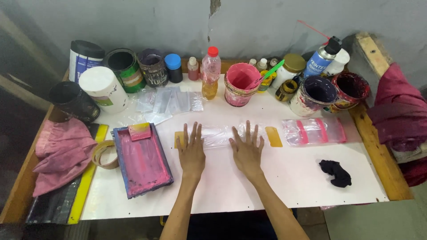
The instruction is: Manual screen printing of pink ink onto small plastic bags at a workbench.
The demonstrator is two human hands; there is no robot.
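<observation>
White tabletop (pixel 267 186) holds your flat, open left hand (pixel 192 153) and right hand (pixel 247 152) on a clear plastic bag (pixel 222 133), which looks thin, light and slippery, so pinch its edge.

Blue spray can (pixel 321 60) back right; white-labelled tub (pixel 104 89) left.

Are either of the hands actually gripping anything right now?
Nothing is gripped. The left hand and right hand lie flat, fingers spread, pressing the clear plastic sheet against the white table.
</observation>
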